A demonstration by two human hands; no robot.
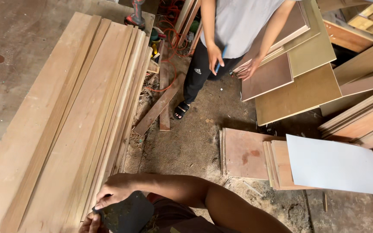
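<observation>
beside stacked planks (78, 112), hands pinch dusty dark pad (128, 212).

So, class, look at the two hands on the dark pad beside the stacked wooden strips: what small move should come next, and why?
Probably lay the dark pad flat on the stacked wooden strips. The right hand and left hand both pinch its edge at the stack's near end, and it seems tilted rather than resting on the wood.

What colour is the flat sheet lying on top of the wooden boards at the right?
The flat sheet is plain white with no pattern, seen in the head view.
</observation>
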